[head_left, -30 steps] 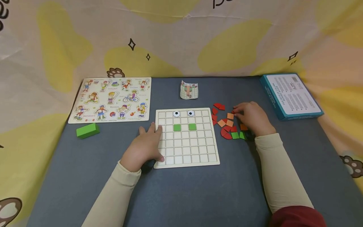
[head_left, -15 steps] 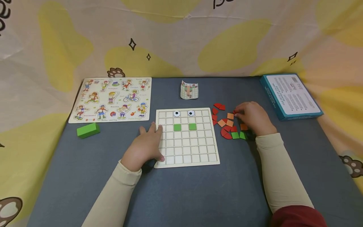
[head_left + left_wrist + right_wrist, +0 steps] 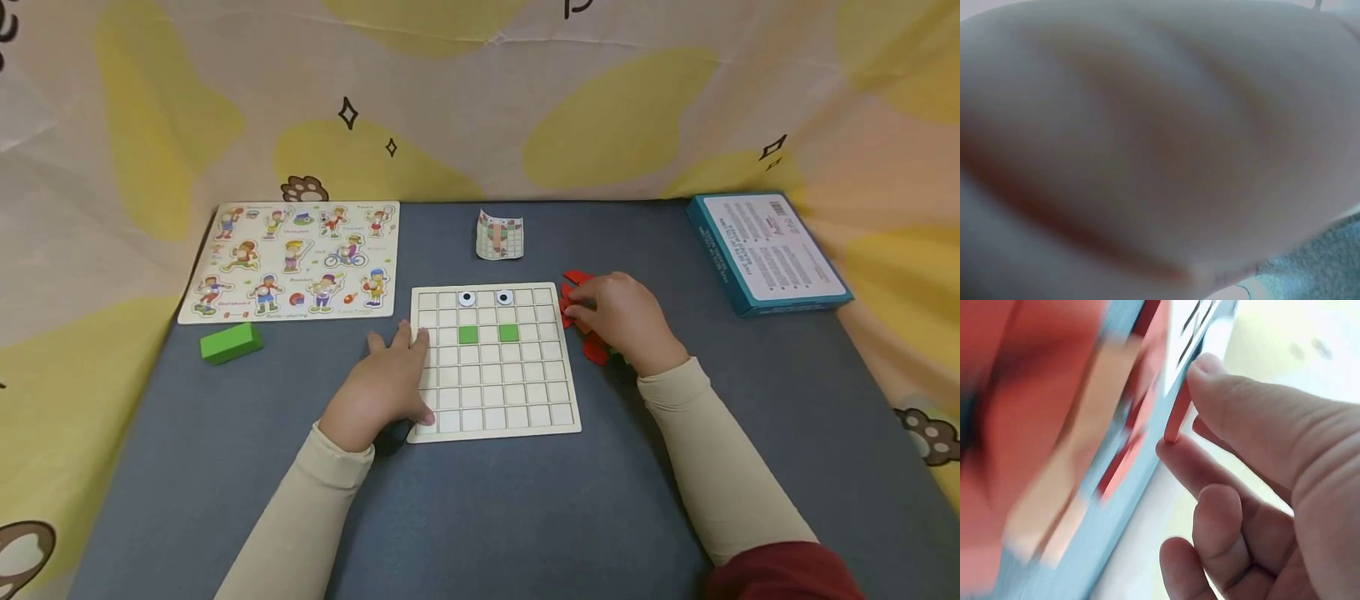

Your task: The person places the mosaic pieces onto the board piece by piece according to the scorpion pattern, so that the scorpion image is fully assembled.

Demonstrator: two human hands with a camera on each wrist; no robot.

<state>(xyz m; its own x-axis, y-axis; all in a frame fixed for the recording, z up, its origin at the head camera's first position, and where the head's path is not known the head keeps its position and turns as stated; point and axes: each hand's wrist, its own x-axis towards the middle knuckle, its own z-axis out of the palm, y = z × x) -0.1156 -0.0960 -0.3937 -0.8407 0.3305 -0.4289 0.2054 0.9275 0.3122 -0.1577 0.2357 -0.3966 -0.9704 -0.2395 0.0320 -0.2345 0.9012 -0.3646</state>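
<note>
A white gridded board (image 3: 491, 379) lies before me, with two googly-eye pieces (image 3: 467, 298) near its top and two green square tiles (image 3: 509, 333) below them. My left hand (image 3: 378, 387) rests along the board's left edge, fingers spread and thumb at the lower corner. Just right of the board is my right hand (image 3: 626, 321), over the loose pieces. Between its thumb and index finger it pinches a thin red piece (image 3: 1179, 411), whose full shape I cannot tell. Loose red pieces (image 3: 596, 350) lie under that hand, which hides most of the orange and green ones.
A small pattern card (image 3: 500, 237) stands behind the board. At the back left lies a picture puzzle board (image 3: 311, 262), with a green block (image 3: 231, 343) in front of it. A teal box (image 3: 776, 254) sits at the back right. Patterned cloth (image 3: 480, 100) hangs behind the table.
My right hand has moved left from the far side of the loose pieces toward the board's right edge, and now covers many of them. The left hand stays put.
</note>
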